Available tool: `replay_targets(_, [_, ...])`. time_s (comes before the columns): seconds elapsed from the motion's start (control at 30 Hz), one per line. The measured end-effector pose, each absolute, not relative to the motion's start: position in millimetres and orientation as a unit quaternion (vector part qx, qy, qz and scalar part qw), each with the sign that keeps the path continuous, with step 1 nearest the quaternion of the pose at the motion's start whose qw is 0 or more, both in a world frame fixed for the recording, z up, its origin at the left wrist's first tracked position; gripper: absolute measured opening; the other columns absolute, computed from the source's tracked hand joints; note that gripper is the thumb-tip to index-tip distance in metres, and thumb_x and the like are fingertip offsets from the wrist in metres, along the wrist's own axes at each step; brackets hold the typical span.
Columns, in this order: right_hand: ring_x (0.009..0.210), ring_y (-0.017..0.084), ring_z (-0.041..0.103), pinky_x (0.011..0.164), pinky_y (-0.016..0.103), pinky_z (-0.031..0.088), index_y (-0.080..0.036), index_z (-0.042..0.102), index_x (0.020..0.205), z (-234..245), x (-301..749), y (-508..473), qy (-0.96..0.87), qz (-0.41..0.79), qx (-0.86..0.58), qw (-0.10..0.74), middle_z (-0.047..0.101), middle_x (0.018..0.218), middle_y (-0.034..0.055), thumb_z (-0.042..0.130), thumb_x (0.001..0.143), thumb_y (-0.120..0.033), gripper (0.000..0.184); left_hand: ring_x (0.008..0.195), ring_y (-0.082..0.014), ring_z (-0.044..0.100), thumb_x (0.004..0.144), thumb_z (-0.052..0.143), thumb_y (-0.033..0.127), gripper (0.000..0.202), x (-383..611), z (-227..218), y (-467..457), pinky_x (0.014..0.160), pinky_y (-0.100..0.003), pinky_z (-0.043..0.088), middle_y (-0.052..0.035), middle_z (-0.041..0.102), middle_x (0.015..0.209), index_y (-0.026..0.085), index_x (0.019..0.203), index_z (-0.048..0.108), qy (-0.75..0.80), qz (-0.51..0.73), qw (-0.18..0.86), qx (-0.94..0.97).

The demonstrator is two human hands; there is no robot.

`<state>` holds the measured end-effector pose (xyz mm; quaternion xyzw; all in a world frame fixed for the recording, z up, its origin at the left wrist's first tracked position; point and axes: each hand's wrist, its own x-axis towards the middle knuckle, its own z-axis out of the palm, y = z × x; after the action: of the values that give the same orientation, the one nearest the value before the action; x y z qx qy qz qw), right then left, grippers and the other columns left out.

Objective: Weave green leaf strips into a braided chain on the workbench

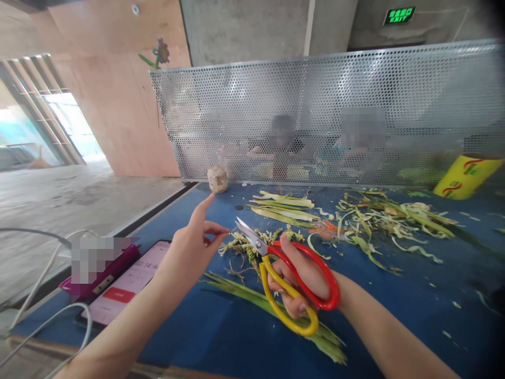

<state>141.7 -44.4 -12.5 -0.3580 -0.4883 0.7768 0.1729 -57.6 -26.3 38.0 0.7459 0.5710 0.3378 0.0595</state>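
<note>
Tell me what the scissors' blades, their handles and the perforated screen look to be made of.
Scissor blades: smooth metal, likely steel, from their silvery shine.
Scissor handles: smooth, glossy red and yellow, probably plastic or plastic-coated; any core is hidden.
Perforated screen: grey sheet metal, it seems, from the bright sheen around its holes; which metal is unclear.

The blue table (418,289) is viewed from the head, close above its near edge, forward and down.
</note>
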Motion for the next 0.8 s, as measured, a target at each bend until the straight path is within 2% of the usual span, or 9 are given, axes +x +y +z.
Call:
replay_targets(0.13, [0.025, 0.005, 0.032, 0.032, 0.015, 0.028, -0.017, 0.039, 0.057, -10, 138, -55, -0.537, 0.696, -0.427, 0.211, 0.034, 0.030, -0.0060, 0.013, 0.072, -0.078, 0.067, 0.053, -0.0115, 0.059, 0.077, 0.050, 0.023, 0.062, -67, 32, -23, 0.062, -0.026, 0.049, 0.0030, 0.070, 0.080, 0.025, 0.133, 0.024, 0.577, 0.315, 0.041, 0.752])
replay_targets(0.23, [0.029, 0.004, 0.035, 0.034, 0.015, 0.029, -0.017, 0.040, 0.060, -8, 134, -63, -0.584, 0.623, -0.467, 0.232, 0.035, 0.037, -0.0069, 0.024, 0.070, -0.079, 0.064, 0.054, -0.0117, 0.059, 0.077, 0.049, 0.022, 0.061, -72, 28, -22, 0.063, -0.024, 0.049, 0.0031, 0.070, 0.079, 0.022, 0.133, 0.024, 0.581, 0.307, 0.042, 0.752])
replay_targets(0.37, [0.031, 0.003, 0.036, 0.034, 0.015, 0.028, -0.017, 0.042, 0.065, -8, 133, -67, -0.602, 0.591, -0.481, 0.239, 0.039, 0.044, -0.0063, 0.028, 0.070, -0.078, 0.062, 0.056, -0.0119, 0.059, 0.076, 0.050, 0.022, 0.062, -72, 26, -22, 0.064, -0.024, 0.048, 0.0035, 0.070, 0.078, 0.022, 0.133, 0.026, 0.589, 0.300, 0.048, 0.749])
replay_targets(0.47, [0.029, 0.003, 0.034, 0.034, 0.015, 0.028, -0.017, 0.042, 0.062, -8, 133, -65, -0.592, 0.594, -0.491, 0.235, 0.038, 0.040, -0.0066, 0.026, 0.070, -0.078, 0.063, 0.055, -0.0116, 0.059, 0.076, 0.049, 0.021, 0.062, -70, 24, -22, 0.065, -0.024, 0.048, 0.0037, 0.070, 0.079, 0.023, 0.133, 0.025, 0.589, 0.292, 0.049, 0.752])
replay_targets(0.6, [0.025, 0.003, 0.031, 0.030, 0.013, 0.026, -0.018, 0.038, 0.056, -9, 132, -63, -0.561, 0.627, -0.487, 0.232, 0.031, 0.032, -0.0083, 0.026, 0.069, -0.079, 0.064, 0.057, -0.0113, 0.060, 0.075, 0.047, 0.019, 0.062, -71, 23, -22, 0.065, -0.023, 0.047, 0.0046, 0.070, 0.080, 0.023, 0.133, 0.024, 0.582, 0.274, 0.064, 0.763])
replay_targets(0.8, [0.022, 0.002, 0.031, 0.023, 0.012, 0.019, -0.017, 0.036, 0.054, -11, 130, -61, -0.520, 0.685, -0.454, 0.234, 0.032, 0.038, -0.0087, 0.027, 0.071, -0.076, 0.062, 0.060, -0.0118, 0.061, 0.075, 0.047, 0.019, 0.063, -77, 25, -24, 0.065, -0.022, 0.046, 0.0054, 0.070, 0.076, 0.022, 0.133, 0.024, 0.590, 0.252, 0.076, 0.763])
